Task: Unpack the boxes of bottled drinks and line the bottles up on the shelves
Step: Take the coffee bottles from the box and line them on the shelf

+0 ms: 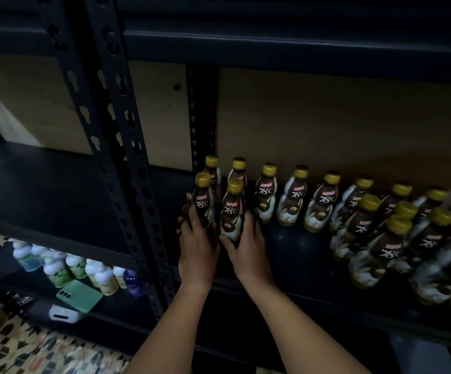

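Several brown Kopiko coffee bottles with gold caps stand on the dark metal shelf (299, 255). A back row (291, 195) runs rightward along the cardboard backing, and a cluster (397, 238) crowds the right end. At the shelf's left end, two front bottles stand side by side. My left hand (196, 247) grips the left front bottle (203, 201) low on its body. My right hand (247, 249) grips the right front bottle (232, 211) from its right side. Both bottles are upright on the shelf.
A perforated dark steel upright (127, 147) stands just left of my hands. On the lower shelf to the left are several pale bottles (65, 268), a green phone (80, 295) and a small white device (63, 315). Patterned floor tiles (30, 349) show at the bottom left.
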`<action>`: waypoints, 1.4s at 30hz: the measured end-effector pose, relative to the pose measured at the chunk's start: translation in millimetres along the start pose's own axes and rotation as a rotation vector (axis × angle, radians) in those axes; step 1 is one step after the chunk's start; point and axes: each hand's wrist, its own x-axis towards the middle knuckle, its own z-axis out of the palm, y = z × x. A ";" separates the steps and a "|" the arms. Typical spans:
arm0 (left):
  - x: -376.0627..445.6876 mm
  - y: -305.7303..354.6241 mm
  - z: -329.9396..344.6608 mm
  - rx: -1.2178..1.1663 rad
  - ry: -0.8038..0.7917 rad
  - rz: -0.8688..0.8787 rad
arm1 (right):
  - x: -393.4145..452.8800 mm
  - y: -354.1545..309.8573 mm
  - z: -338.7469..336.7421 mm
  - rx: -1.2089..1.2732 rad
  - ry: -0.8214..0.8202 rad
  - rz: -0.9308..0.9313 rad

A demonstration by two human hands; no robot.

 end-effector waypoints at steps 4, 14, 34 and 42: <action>0.3 -3.6 2.5 0.029 0.037 0.018 | -0.2 0.0 -0.5 0.014 0.014 0.002; -48.1 -12.6 7.1 -0.008 0.064 0.270 | -40.2 24.8 -52.2 0.112 -0.014 0.085; -63.0 131.2 138.4 -0.510 -0.614 0.339 | -90.0 110.7 -187.6 -0.052 0.519 0.069; -67.1 122.4 116.4 -0.489 -0.567 0.312 | -85.5 109.5 -186.9 -0.073 0.509 0.061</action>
